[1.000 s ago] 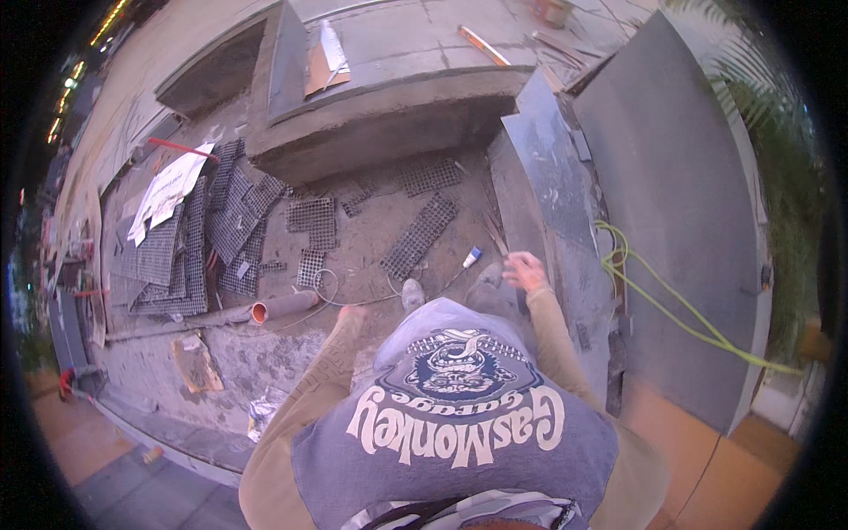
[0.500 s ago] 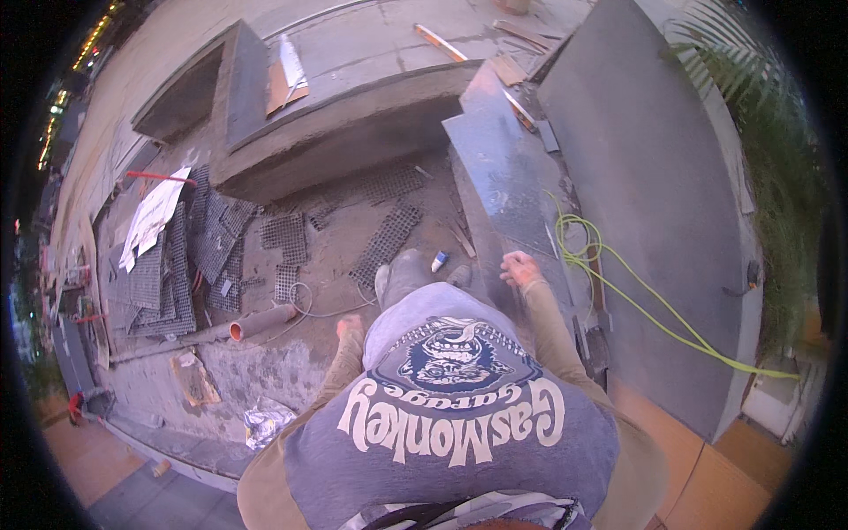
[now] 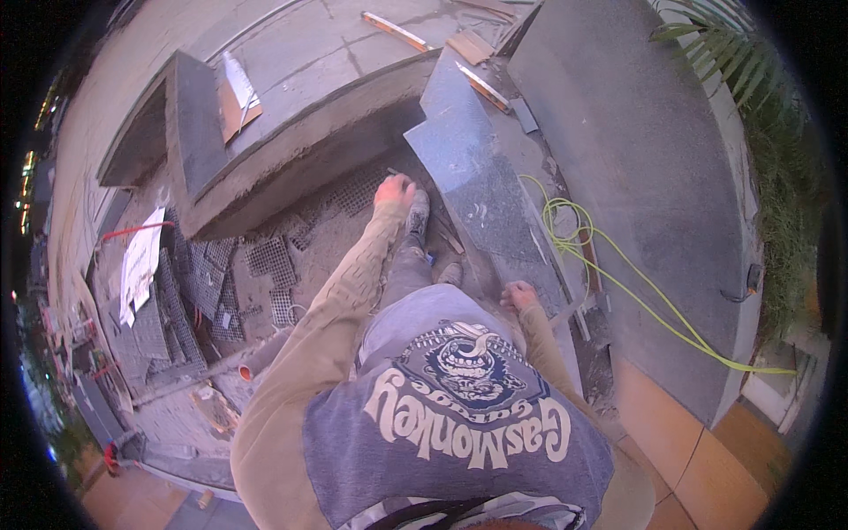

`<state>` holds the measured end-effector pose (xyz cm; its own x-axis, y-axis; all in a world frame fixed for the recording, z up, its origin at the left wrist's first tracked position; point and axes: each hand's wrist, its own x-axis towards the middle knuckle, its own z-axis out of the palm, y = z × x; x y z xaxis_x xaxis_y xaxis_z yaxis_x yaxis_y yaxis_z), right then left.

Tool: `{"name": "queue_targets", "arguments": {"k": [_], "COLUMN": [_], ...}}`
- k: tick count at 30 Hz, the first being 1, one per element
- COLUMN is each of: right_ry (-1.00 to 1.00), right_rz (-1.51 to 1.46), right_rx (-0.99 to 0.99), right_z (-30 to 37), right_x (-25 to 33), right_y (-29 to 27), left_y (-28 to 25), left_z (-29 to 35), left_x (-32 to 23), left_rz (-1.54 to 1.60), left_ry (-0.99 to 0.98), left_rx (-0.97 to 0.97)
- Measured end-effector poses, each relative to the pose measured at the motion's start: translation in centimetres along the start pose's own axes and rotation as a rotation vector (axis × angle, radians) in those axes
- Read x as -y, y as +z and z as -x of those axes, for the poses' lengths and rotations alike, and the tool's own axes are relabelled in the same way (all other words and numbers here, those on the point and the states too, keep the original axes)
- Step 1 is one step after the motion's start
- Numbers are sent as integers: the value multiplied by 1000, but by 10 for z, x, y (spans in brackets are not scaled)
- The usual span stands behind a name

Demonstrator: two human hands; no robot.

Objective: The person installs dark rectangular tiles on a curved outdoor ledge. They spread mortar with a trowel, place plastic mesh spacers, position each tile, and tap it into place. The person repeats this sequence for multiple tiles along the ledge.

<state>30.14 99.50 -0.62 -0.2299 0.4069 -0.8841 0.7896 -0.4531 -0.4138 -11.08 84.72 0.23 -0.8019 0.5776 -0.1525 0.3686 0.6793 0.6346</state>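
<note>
My left hand (image 3: 395, 190) reaches forward past my raised left knee, beside my dusty boot (image 3: 418, 210). Its fingers are curled; what they hold, if anything, is hidden. Just beyond the hand, a black plastic grid mat (image 3: 355, 193) lies on the dirty floor of the pit. My right hand (image 3: 518, 296) hangs low by my right hip, fingers curled in, with nothing visible in them. Closest to it is the speckled grey stone slab (image 3: 495, 208), which has a stepped edge. A small blue and white bottle (image 3: 429, 259) is nearly hidden by my leg.
A concrete ledge (image 3: 300, 146) crosses ahead. More grid mats (image 3: 168, 309) and a white sheet (image 3: 141, 265) lie left, near an orange pipe (image 3: 246, 372). A yellow-green cable (image 3: 636, 278) loops over a large grey panel (image 3: 645, 177) at right. Spirit levels (image 3: 483, 87) lie at the far end.
My left arm has swung up and forward from my side. My right hand has dropped slightly back. My left leg has stepped forward, covering most of the bottle, and the view has shifted.
</note>
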Motion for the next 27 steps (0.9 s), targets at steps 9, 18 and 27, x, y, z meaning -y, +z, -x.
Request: {"name": "queue_targets", "arguments": {"k": [9, 18, 27], "right_ry": [269, 173, 194], "right_rz": [-412, -412, -520], "right_rx": [-92, -127, -188], "right_z": [-411, -690, -731], "right_x": [477, 731, 781], "right_y": [88, 76, -23], "left_y": [158, 277, 349], "left_z": [-842, -1259, -1275], "left_x": [65, 0, -99], "left_rz": [-175, -308, -386], "left_ry": [70, 7, 114], "left_rx": [56, 360, 343]}}
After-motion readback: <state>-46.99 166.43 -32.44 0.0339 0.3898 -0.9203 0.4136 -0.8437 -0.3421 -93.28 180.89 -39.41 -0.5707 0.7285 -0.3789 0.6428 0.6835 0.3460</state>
